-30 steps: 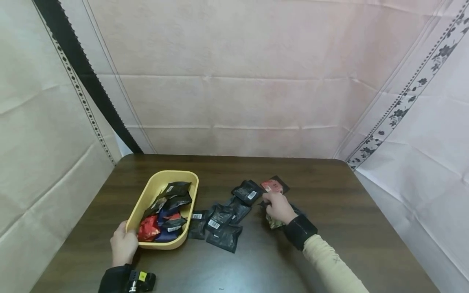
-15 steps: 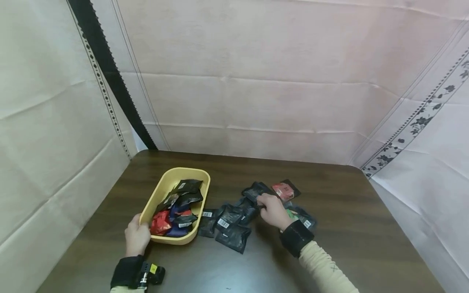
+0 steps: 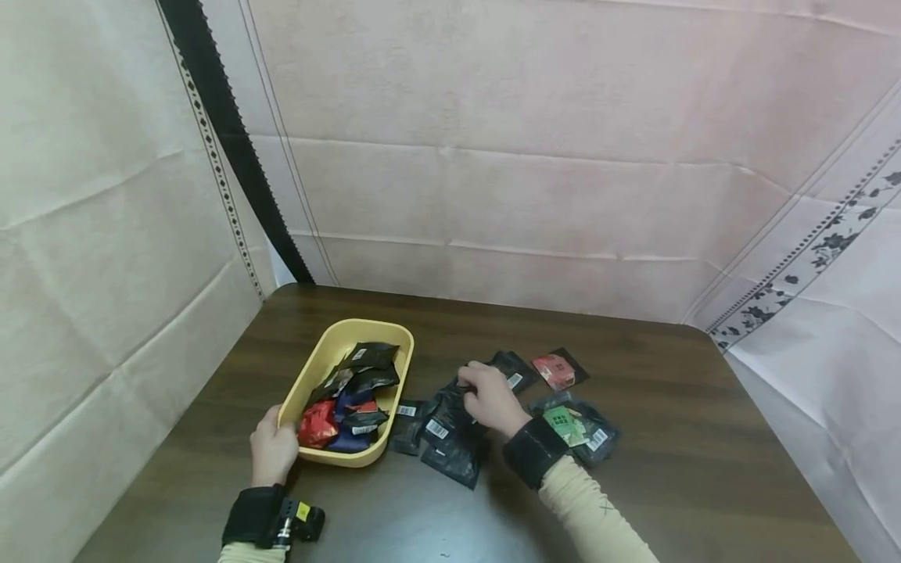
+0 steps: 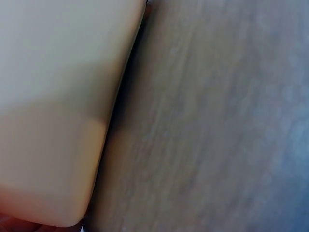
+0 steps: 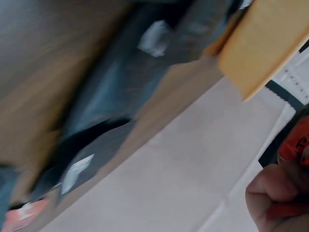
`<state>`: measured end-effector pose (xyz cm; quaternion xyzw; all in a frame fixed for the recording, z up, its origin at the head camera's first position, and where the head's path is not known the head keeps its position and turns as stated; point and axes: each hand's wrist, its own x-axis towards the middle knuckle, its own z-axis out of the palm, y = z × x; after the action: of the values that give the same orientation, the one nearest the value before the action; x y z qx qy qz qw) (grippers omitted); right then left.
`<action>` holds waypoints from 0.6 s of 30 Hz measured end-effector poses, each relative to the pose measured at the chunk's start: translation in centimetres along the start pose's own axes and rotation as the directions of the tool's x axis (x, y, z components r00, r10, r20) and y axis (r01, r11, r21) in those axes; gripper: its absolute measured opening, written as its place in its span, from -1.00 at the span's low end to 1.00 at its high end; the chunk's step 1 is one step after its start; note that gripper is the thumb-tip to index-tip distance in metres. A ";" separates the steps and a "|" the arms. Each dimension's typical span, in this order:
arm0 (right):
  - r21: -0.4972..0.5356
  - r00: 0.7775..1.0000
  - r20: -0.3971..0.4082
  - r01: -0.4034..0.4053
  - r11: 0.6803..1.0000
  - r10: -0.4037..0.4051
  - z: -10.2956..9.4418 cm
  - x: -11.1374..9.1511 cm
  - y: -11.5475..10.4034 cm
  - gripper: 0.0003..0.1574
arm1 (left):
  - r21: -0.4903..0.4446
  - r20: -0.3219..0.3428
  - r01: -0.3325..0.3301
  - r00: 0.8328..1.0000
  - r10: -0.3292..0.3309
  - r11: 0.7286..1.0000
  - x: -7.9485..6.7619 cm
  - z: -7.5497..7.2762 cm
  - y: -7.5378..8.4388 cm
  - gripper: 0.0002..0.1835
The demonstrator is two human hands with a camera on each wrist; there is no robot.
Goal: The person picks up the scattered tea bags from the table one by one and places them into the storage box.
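Observation:
At the near left corner of the yellow basket (image 3: 320, 352), my left hand (image 3: 273, 450) grips the rim; the basket's pale outer wall (image 4: 53, 96) fills the left of the left wrist view. Inside lie several packets, among them a shiny red packet (image 3: 318, 424) and black packets (image 3: 373, 354). My right hand (image 3: 490, 399) is over the pile of black packets (image 3: 454, 461) on the table. In the right wrist view, the fingers (image 5: 273, 186) pinch a red packet (image 5: 297, 140) with black lettering, which the hand hides in the head view.
To the right on the dark wooden table (image 3: 669, 438) lie a packet with a green front (image 3: 565, 426) and a black-edged red packet (image 3: 556, 370). A black packet (image 3: 406, 430) lies against the basket's right side. Pale cloth (image 3: 528, 195) hangs behind the table.
My right hand has moved left from the right-hand packets to over the black pile, uncovering the green-fronted packet. The left hand keeps its grip on the basket; the head view has shifted.

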<state>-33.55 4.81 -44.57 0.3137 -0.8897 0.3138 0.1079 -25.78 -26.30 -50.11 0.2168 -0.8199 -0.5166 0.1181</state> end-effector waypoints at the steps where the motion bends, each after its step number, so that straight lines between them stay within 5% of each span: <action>1: 0.007 1.000 -0.007 0.009 1.000 -0.009 0.3 0.5 -0.4 -0.77 | -0.001 -0.002 0.000 1.000 0.000 1.000 0.0 -0.1 -0.1 -0.57; 10: 0.018 0.992 -0.070 0.111 0.994 -0.109 3.9 4.5 -4.2 -0.81 | 0.019 -0.037 -0.031 0.999 0.032 0.999 0.4 -0.4 -0.7 -0.60; 18: 0.016 0.996 -0.032 0.079 0.997 -0.079 5.8 6.5 -6.3 -0.88 | 0.026 -0.037 -0.054 0.998 0.055 0.998 0.6 0.4 -0.9 -0.60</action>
<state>-34.59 -5.80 -43.44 0.3447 -0.8720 0.3218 0.1313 -26.27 -26.61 -51.09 0.2055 -0.8295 -0.4988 0.1447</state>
